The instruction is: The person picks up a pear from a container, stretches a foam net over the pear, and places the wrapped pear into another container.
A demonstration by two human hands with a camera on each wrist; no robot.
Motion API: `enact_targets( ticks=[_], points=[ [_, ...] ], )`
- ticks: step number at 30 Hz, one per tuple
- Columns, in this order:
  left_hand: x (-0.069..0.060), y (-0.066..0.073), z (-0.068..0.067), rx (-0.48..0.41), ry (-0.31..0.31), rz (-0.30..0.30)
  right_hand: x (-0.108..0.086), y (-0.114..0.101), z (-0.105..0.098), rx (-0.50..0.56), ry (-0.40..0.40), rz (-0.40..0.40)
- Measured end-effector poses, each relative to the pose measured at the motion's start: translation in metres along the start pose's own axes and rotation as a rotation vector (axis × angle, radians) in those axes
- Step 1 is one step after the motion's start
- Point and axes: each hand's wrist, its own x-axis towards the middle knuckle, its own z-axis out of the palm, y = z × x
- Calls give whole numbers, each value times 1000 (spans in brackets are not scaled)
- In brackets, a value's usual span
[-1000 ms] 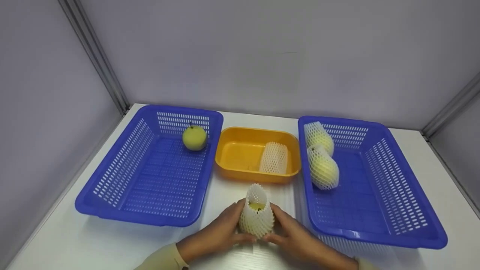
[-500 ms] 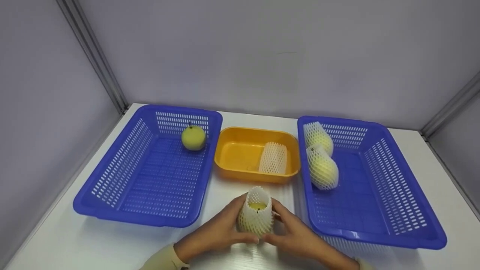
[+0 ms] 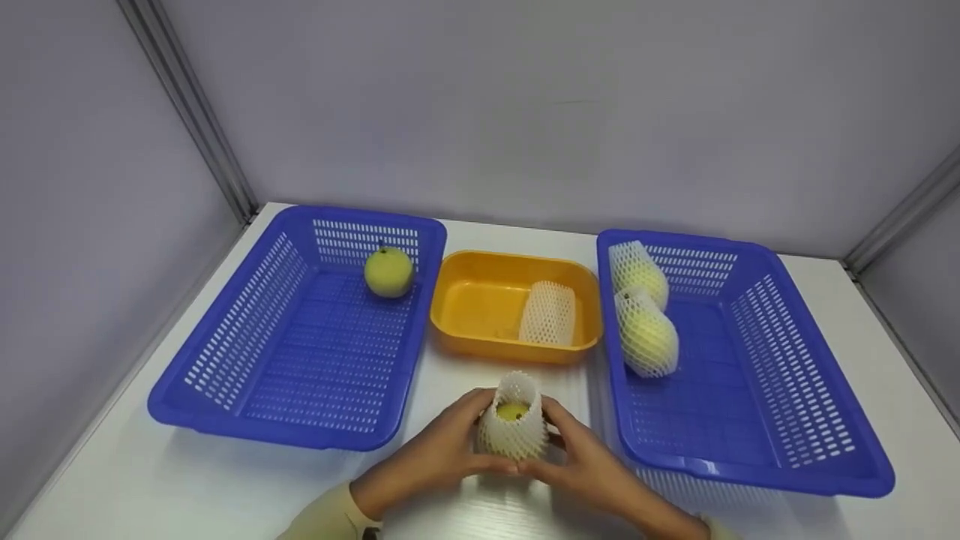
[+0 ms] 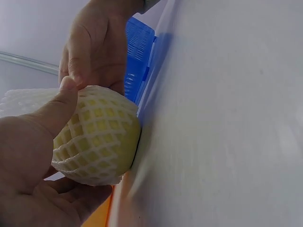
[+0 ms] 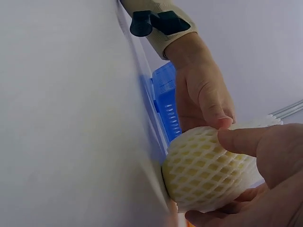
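while the left hand (image 3: 442, 446) curls round the left side of a netted yellow-green fruit (image 3: 514, 439), the right hand (image 3: 589, 461) grasps its right side, thumbs close together on the near face. the fruit stands upright at the near middle of the white table (image 3: 97, 495), its net open at the top. beyond it, an orange tub (image 3: 502, 349) holds 1 loose foam net (image 3: 548, 315). the left blue basket (image 3: 247, 433) holds 1 bare fruit (image 3: 388, 274); the right blue basket (image 3: 750, 478) holds 2 wrapped fruits (image 3: 648, 343).

Head view looks down on the netted fruit (image 3: 514, 435); both wrist views share it, close, from opposite sides.
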Motion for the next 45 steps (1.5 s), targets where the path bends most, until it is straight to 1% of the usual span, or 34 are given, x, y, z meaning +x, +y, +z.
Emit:
enact_targets(
  ticks=[5,8,10,13,16,19,21,24,26,30,33,35,38,42,45],
  points=[
    [0,-2,0,25,-34,-34,1,2,-4,-6,-40,-11],
    [0,-3,0,36,-53,-42,2,2,-5,-41,-45,-16],
    [0,-4,1,40,-62,-47,1,2,-5,-84,-38,-7],
    [0,-6,2,57,-63,-53,1,4,-4,-138,-28,23],
    [0,-6,4,72,-58,-68,2,5,-2,-169,-18,50],
    [1,-7,5,71,-49,-85,3,5,-1,-171,-6,60],
    [1,-7,4,59,-41,-83,4,5,-1,-158,5,52],
    [1,-4,0,3,-30,-70,4,3,-1,-95,20,36],
    [1,-1,-4,-65,-24,-66,3,1,-1,-38,33,27],
    [1,10,-12,-262,-29,-69,0,-9,1,65,82,26],
    [0,19,-14,-374,-60,-23,-5,-18,3,129,128,17],
    [-1,24,-13,-410,-87,15,-8,-23,4,162,147,9],
    [-4,28,-10,-424,-109,55,-11,-28,5,200,145,-2],
    [-7,29,-9,-462,-104,68,-13,-32,6,244,127,9],
    [-7,31,-9,-514,-102,75,-14,-35,6,267,133,19]
  ],
)
